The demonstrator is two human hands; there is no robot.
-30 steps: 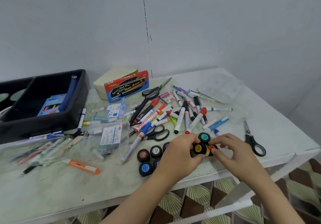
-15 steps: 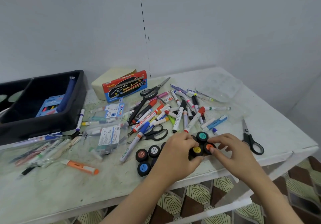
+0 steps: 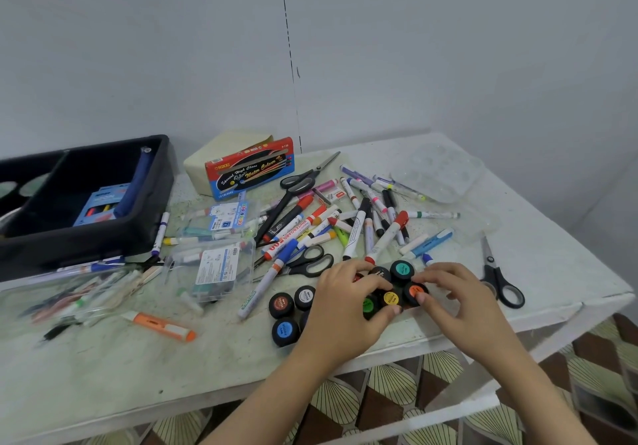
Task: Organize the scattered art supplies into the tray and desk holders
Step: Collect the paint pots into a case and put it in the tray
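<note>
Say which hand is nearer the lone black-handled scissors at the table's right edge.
Right. The right hand sits left of the black-handled scissors; the left hand lies farther left, beyond the round black paint pots.

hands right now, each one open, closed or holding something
Left hand: curled round the cluster of paint pots, holding it.
Right hand: pinching the orange-lidded pot in that cluster.

A worn, pale green-white painted desk [image 3: 103,368] is set against a plain grey-white wall [image 3: 448,47]; a thin dark vertical line [image 3: 291,58] is marked down that wall, reaching the desk's far edge; below the near edge, a brown and cream fan-patterned tiled floor [image 3: 383,389] is seen.
</note>
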